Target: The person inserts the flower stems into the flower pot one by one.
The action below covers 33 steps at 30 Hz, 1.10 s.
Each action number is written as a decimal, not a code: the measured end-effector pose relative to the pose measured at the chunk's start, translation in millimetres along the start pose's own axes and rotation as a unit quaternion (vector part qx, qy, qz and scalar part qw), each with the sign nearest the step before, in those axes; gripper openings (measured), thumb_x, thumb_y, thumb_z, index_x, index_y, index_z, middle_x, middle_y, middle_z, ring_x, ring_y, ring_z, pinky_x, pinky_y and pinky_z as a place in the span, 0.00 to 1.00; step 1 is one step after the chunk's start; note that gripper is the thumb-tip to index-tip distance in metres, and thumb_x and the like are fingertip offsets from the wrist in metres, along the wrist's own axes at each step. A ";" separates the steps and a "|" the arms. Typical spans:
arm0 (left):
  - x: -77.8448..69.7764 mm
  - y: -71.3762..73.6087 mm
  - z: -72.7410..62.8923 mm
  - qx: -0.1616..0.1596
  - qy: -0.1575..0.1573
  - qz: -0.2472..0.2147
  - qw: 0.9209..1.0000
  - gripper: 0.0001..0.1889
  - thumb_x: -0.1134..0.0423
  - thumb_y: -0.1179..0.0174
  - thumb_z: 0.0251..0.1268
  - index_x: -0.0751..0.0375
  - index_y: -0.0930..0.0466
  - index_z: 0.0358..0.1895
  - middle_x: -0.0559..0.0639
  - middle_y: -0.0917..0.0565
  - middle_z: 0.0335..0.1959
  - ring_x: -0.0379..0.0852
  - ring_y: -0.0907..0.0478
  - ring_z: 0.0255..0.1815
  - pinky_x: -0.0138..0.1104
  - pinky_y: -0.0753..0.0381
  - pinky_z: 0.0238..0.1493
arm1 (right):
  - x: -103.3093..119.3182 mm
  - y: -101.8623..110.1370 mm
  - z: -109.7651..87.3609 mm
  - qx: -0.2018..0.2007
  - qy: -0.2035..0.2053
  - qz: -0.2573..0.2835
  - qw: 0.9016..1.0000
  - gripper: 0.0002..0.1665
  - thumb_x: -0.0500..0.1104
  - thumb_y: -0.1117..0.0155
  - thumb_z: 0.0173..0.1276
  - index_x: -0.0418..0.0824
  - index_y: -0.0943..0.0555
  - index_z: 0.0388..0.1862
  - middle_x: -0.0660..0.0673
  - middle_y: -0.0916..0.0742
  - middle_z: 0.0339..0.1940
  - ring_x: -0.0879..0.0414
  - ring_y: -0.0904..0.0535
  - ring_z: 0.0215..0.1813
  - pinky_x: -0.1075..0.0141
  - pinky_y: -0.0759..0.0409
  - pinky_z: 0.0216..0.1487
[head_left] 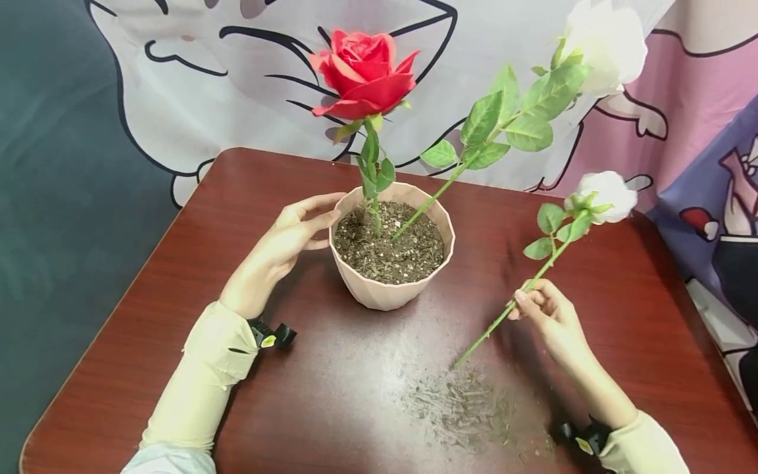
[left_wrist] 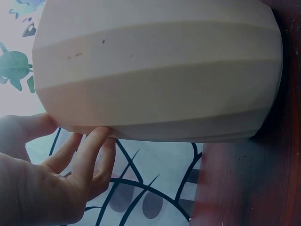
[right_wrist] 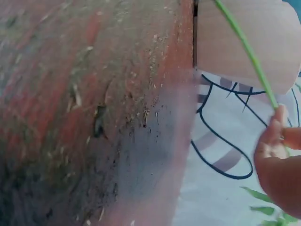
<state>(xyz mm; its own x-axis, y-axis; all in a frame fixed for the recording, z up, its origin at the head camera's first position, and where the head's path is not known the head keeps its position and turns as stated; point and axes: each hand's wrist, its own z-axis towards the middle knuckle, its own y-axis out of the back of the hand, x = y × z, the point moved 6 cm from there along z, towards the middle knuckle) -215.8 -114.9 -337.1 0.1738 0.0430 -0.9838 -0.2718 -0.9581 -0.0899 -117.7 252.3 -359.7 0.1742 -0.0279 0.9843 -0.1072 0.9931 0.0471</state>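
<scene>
My left hand rests against the left side of a pale pink faceted flowerpot, its extended fingertips touching the outside just below the rim. Dark soil fills most of the pot. A red rose stands upright in it, and a tall white rose leans far to the right from the same soil. Between thumb and fingers, my right hand pinches the green stem of a second, smaller white rose. This rose slants right of the pot, bloom up, its stem end pointing down-left above the table.
Scattered soil crumbs lie on the reddish-brown wooden table in front of the pot, below the stem end. Behind the table hangs a cloth with cartoon drawings. Each wrist wears a small black camera.
</scene>
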 end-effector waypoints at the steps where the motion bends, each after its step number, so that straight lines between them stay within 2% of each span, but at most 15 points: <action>1: 0.2 0.1 -0.3 0.000 0.000 -0.001 1.000 0.23 0.63 0.47 0.68 0.56 0.33 0.66 0.50 0.31 0.62 0.44 0.30 0.58 0.42 0.24 0.50 | 5.3 -1.3 -1.0 -0.007 0.034 0.023 0.999 0.09 0.25 0.54 0.69 0.36 0.28 0.38 0.49 0.15 0.27 0.60 0.19 0.27 0.72 0.22 0.35; 4: 0.5 0.6 -0.8 0.002 0.001 -0.003 1.000 0.23 0.62 0.47 0.68 0.55 0.33 0.66 0.50 0.31 0.62 0.44 0.29 0.57 0.43 0.24 0.51 | 26.6 -3.4 -1.8 -0.039 0.143 0.078 0.986 0.11 0.22 0.58 0.68 0.32 0.29 0.39 0.43 0.15 0.29 0.57 0.19 0.28 0.71 0.22 0.35; 6: 0.2 1.9 -1.3 -0.002 0.001 -0.002 1.000 0.23 0.62 0.47 0.68 0.55 0.33 0.66 0.50 0.30 0.62 0.44 0.28 0.57 0.43 0.24 0.51 | 44.1 -6.4 1.3 -0.053 0.209 0.131 0.968 0.09 0.21 0.59 0.68 0.27 0.31 0.39 0.38 0.16 0.29 0.53 0.20 0.28 0.68 0.22 0.35; 9: -0.2 3.6 -2.0 -0.005 0.000 0.003 1.000 0.23 0.63 0.47 0.68 0.55 0.33 0.66 0.50 0.31 0.62 0.44 0.28 0.57 0.42 0.24 0.50 | 71.6 -13.5 10.7 -0.081 0.282 0.233 0.927 0.02 0.22 0.56 0.67 0.22 0.34 0.36 0.32 0.18 0.25 0.47 0.21 0.27 0.65 0.22 0.31; 11: -0.8 3.8 -2.0 -0.006 0.000 0.006 1.000 0.23 0.63 0.47 0.68 0.55 0.33 0.66 0.49 0.31 0.63 0.44 0.28 0.57 0.41 0.24 0.50 | 88.1 -20.3 17.8 -0.104 0.317 0.295 0.895 0.06 0.23 0.51 0.66 0.20 0.37 0.35 0.29 0.21 0.22 0.44 0.22 0.25 0.64 0.22 0.28; 13: -1.3 3.3 -1.6 -0.005 0.001 0.008 1.000 0.23 0.63 0.47 0.68 0.54 0.33 0.66 0.49 0.31 0.63 0.44 0.27 0.56 0.41 0.24 0.50 | 101.7 -27.8 24.4 -0.134 0.342 0.322 0.873 0.11 0.25 0.46 0.64 0.20 0.38 0.34 0.28 0.22 0.20 0.43 0.23 0.23 0.64 0.22 0.25; 14: -1.5 2.8 -1.4 -0.004 0.001 0.009 1.000 0.24 0.63 0.46 0.68 0.54 0.33 0.66 0.49 0.31 0.63 0.43 0.27 0.56 0.41 0.24 0.50 | 107.4 -32.4 27.9 -0.144 0.351 0.312 0.871 0.12 0.25 0.43 0.63 0.21 0.38 0.33 0.28 0.22 0.20 0.44 0.22 0.22 0.65 0.22 0.24; 15: -1.5 2.2 -1.2 -0.002 0.002 0.009 1.000 0.24 0.62 0.46 0.68 0.54 0.33 0.66 0.49 0.31 0.63 0.44 0.26 0.55 0.41 0.24 0.50 | 111.9 -37.2 31.3 -0.152 0.359 0.287 0.875 0.14 0.27 0.41 0.62 0.22 0.38 0.33 0.30 0.21 0.19 0.45 0.22 0.22 0.66 0.22 0.24; 17: -1.1 1.0 -1.0 -0.001 0.004 0.007 1.000 0.23 0.62 0.46 0.68 0.54 0.33 0.66 0.48 0.31 0.63 0.44 0.26 0.55 0.41 0.24 0.50 | 117.1 -47.3 38.5 -0.151 0.369 0.218 0.891 0.14 0.29 0.40 0.63 0.22 0.36 0.33 0.33 0.19 0.20 0.49 0.21 0.23 0.68 0.22 0.26; 19: -0.3 -0.2 -1.0 0.001 0.005 0.003 1.000 0.23 0.63 0.46 0.68 0.54 0.33 0.66 0.49 0.30 0.63 0.44 0.27 0.55 0.42 0.24 0.51 | 117.9 -57.1 46.3 -0.136 0.377 0.140 0.905 0.15 0.32 0.40 0.65 0.22 0.35 0.33 0.37 0.18 0.22 0.52 0.20 0.24 0.69 0.22 0.28; 23: 1.2 -0.5 -1.7 -0.001 0.005 -0.005 1.000 0.23 0.63 0.47 0.68 0.54 0.33 0.66 0.49 0.30 0.62 0.44 0.28 0.56 0.44 0.26 0.52 | 113.3 -74.4 61.0 -0.088 0.384 0.042 0.918 0.18 0.36 0.42 0.67 0.20 0.35 0.32 0.43 0.16 0.25 0.56 0.20 0.26 0.71 0.23 0.31; 26: 1.5 0.9 -2.5 -0.005 0.003 -0.005 1.000 0.23 0.63 0.47 0.68 0.55 0.32 0.66 0.49 0.30 0.62 0.45 0.27 0.56 0.44 0.25 0.52 | 110.5 -85.9 69.7 -0.069 0.398 -0.033 0.914 0.23 0.39 0.43 0.69 0.17 0.36 0.31 0.41 0.16 0.25 0.61 0.20 0.27 0.72 0.23 0.32; 29: 1.2 1.4 -3.0 -0.007 0.000 -0.005 1.000 0.23 0.63 0.47 0.68 0.55 0.32 0.66 0.49 0.30 0.62 0.45 0.27 0.56 0.44 0.25 0.52 | 106.9 -94.8 76.1 -0.065 0.419 -0.105 0.900 0.27 0.44 0.44 0.70 0.17 0.35 0.32 0.36 0.18 0.23 0.65 0.22 0.28 0.75 0.25 0.32; 31: 0.5 0.9 -3.1 -0.006 -0.001 -0.006 1.000 0.23 0.63 0.47 0.68 0.55 0.32 0.66 0.49 0.30 0.62 0.45 0.27 0.56 0.45 0.26 0.53 | 104.3 -99.3 79.0 -0.065 0.428 -0.126 0.893 0.27 0.46 0.45 0.70 0.18 0.34 0.32 0.31 0.19 0.22 0.66 0.22 0.28 0.76 0.26 0.31; 33: -0.4 0.2 -3.3 -0.004 -0.002 -0.005 1.000 0.23 0.63 0.47 0.68 0.54 0.32 0.66 0.50 0.30 0.62 0.46 0.28 0.57 0.46 0.27 0.54 | 102.0 -102.4 81.0 -0.066 0.429 -0.132 0.891 0.28 0.47 0.45 0.70 0.19 0.34 0.32 0.31 0.19 0.23 0.67 0.23 0.27 0.77 0.26 0.30</action>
<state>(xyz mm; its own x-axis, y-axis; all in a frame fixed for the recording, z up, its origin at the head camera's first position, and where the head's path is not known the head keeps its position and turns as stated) -212.8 -116.1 -336.2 0.1729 0.0527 -0.9835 -0.2632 -0.9598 -0.0976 -168.3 138.5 -250.4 0.8663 -0.2226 0.4471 0.1554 0.9709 0.1822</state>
